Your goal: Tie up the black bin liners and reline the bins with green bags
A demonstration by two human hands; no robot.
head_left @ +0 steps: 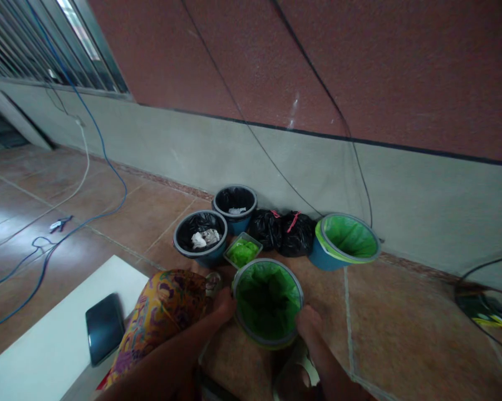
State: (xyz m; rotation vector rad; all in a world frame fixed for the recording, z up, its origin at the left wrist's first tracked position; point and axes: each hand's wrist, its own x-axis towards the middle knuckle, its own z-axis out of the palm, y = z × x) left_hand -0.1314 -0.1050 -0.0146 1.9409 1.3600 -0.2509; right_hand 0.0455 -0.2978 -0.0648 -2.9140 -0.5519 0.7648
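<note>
A small bin with a green liner [268,303] stands on the tiled floor right in front of me. My left hand [224,303] grips its left rim and my right hand [307,322] grips its right rim. The liner is folded over the grey rim ring and the bin looks empty inside. A knee in patterned yellow cloth [163,312] sits just left of my left arm.
Behind are two black-lined bins [201,236] [235,205] holding crumpled paper, a tray of green bags [242,250], two tied black bags [282,231], and another green-lined blue bin [346,240] by the wall. A white board [46,345] with a dark phone [104,327] lies left. Blue cable [46,245] runs across the floor.
</note>
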